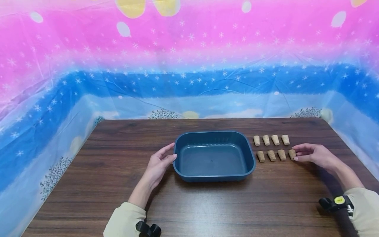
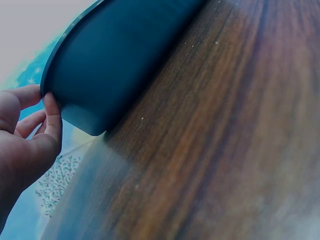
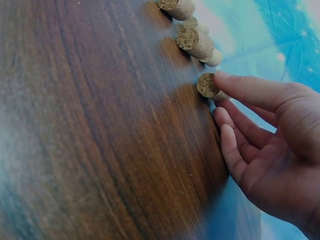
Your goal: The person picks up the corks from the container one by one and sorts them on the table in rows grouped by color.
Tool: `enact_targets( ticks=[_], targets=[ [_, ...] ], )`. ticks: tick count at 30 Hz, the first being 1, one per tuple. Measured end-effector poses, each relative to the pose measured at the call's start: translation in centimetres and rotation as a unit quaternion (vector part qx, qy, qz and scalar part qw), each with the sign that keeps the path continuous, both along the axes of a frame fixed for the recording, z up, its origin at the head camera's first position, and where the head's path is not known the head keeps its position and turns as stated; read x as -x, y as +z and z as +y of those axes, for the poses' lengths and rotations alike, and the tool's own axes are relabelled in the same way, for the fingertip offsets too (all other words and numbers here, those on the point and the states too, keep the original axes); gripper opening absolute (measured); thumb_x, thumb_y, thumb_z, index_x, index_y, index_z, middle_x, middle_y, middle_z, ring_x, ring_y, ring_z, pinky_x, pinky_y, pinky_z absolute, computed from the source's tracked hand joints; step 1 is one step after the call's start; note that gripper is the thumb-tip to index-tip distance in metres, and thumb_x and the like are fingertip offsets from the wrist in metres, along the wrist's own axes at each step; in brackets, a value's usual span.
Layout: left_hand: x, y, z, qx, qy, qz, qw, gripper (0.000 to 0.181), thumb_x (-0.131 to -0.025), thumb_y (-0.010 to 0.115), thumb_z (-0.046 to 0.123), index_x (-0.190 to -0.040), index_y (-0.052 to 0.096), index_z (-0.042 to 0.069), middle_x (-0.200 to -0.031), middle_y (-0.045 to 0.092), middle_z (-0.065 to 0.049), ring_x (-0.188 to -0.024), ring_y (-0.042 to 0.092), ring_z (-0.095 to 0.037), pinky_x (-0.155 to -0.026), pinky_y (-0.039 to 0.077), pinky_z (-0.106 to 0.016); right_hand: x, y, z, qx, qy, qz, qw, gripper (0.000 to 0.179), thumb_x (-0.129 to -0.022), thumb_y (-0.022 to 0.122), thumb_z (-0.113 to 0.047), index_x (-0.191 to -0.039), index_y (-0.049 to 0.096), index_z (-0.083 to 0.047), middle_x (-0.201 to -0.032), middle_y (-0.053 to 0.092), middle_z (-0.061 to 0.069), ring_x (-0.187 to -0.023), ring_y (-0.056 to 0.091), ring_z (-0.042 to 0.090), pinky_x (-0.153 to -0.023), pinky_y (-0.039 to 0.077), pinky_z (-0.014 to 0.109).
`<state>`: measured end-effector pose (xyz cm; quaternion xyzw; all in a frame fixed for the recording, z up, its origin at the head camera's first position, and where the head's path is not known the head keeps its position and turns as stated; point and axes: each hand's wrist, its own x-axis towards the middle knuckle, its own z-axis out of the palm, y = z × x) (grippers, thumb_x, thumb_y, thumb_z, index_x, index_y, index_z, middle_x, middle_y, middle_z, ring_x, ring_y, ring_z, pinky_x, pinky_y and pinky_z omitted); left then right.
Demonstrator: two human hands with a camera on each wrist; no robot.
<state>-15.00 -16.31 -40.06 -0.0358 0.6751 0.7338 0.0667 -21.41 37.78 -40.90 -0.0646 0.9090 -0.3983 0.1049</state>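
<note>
A dark blue plastic basin (image 1: 214, 179) with rounded corners stands on the table, nothing inside it. My left hand (image 1: 157, 166) pinches its left rim, thumb and fingers meeting at the edge in the left wrist view. Right of the basin, tapered cork stoppers lie in two rows. At the right end of the front row, my right hand (image 1: 318, 157) pinches a cork stopper (image 1: 292, 154) between thumb and fingers. The right wrist view shows the round speckled end of that cork stopper (image 3: 206, 86), with the thumb against its side and the other fingers loosely curled below.
Several more cork stoppers line up beside it in the front row (image 1: 281, 155) and the back row (image 1: 275, 140). The dark wood-grain table (image 1: 133, 141) ends at a patterned pink and blue cloth backdrop (image 1: 189, 82). Wrist cameras (image 1: 334, 203) are strapped over both sleeves.
</note>
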Motion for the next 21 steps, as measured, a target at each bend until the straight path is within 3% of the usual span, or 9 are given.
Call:
enact_targets(
  ticks=[12,17,21],
  targets=[
    [0.20,-0.14,0.40,0.012,-0.001,0.008,0.9999,0.049,-0.095,0.059,0.005,-0.142,0.046,0.006,-0.140,0.047,-0.015,-0.114,0.055,-0.029,-0.098,0.045,-0.035,-0.33,0.01,0.61,0.007,0.000,0.002,1.0000,0.060,-0.091,0.069,-0.028,-0.133,0.048,0.011,-0.128,0.053,0.031,-0.089,0.056,-0.007,-0.073,0.050,0.021],
    [0.37,0.08,0.48,0.000,0.016,0.013,0.9998,0.046,-0.097,0.057,0.007,-0.141,0.044,-0.001,-0.136,0.049,-0.020,-0.100,0.059,-0.020,-0.084,0.052,-0.026,-0.34,0.00,0.71,0.012,-0.011,-0.006,0.9998,0.060,-0.098,0.058,-0.033,-0.135,0.044,0.013,-0.133,0.046,0.035,-0.089,0.053,-0.012,-0.074,0.054,0.024],
    [0.66,0.67,-0.02,-0.020,0.037,0.005,0.9991,0.042,-0.102,0.048,0.010,-0.141,0.041,-0.005,-0.135,0.049,-0.023,-0.088,0.058,-0.015,-0.076,0.051,-0.022,-0.46,0.35,0.40,0.016,-0.026,-0.001,0.9995,0.059,-0.101,0.052,-0.033,-0.135,0.043,0.014,-0.130,0.049,0.035,-0.087,0.055,-0.010,-0.073,0.054,0.024]
  ],
)
